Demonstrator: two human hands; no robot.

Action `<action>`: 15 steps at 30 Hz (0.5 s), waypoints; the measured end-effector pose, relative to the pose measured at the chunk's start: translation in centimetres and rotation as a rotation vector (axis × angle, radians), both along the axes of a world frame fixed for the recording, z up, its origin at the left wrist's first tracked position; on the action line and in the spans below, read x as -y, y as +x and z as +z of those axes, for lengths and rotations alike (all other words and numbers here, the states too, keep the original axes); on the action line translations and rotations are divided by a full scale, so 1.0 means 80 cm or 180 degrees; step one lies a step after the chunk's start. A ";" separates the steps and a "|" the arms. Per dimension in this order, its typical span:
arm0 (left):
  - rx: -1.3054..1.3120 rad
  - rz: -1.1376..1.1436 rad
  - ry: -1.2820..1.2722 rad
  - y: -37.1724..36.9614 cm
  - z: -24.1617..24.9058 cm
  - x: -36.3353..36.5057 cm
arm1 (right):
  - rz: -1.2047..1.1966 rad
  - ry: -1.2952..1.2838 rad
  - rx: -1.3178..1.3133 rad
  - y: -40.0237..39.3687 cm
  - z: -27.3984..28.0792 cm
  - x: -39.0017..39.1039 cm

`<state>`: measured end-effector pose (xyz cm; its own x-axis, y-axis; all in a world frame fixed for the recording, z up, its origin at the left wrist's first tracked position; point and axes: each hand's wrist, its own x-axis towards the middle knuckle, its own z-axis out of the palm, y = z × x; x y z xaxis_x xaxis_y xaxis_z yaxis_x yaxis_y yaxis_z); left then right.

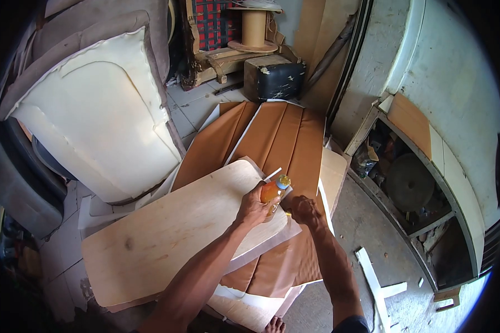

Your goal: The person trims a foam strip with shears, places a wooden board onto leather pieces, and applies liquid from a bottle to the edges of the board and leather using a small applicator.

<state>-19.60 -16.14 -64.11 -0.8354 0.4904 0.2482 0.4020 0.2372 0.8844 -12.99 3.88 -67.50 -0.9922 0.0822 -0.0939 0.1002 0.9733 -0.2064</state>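
Left hand (254,208) clenched around an orange bottle (271,192), seemingly glue, with a yellow cap and a thin white nozzle (273,175) pointing up and away. Bottle held just over the far corner of a pale plywood board (166,233), where board edge meets the tan leatherette cover (278,144) spread underneath. Right hand (304,211) closed just beside the bottle's base, at the board's edge; impossible to tell whether gripping the bottle, the cover or nothing, fingers hidden under the knuckles. Likely trouble: too firm a squeeze with the nozzle aimed past the corner, and glue landing on the leatherette face rather than the wood, a stain hard to lift. Also possible: board resting loose on soft folded material, tilted toward the viewer, so a press at the corner liable to rock or slide it and smear any wet line. Further risk: a drip from the nozzle onto the right wrist directly below. Bare toes (274,324) visible at the lower edge, close under the overhanging board, so a slipping panel likely to drop there. Around: cream foam seat cushion (100,111) leaning at left, empty wooden spool (254,28) and a black box (274,77) at the back, white offcut strips (375,283) on the concrete floor at right.
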 end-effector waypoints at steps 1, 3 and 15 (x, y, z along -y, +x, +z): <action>0.0061 -0.0022 0.0130 0.000 -0.001 -0.001 | -0.0131 -0.0075 0.0106 0.014 0.001 0.002; 0.0150 -0.0032 0.0294 0.000 -0.004 -0.002 | -0.0081 -0.0389 -0.0093 0.044 -0.034 0.001; 0.0026 0.0095 0.0182 -0.002 -0.014 -0.005 | -0.1594 -0.0792 -0.0941 0.107 -0.052 0.113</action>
<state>-19.77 -15.74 -65.25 -0.8515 0.4505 0.2683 0.3883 0.1978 0.9001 -4.40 -5.17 -71.66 -0.8260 0.5544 0.1023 0.4353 0.7425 -0.5092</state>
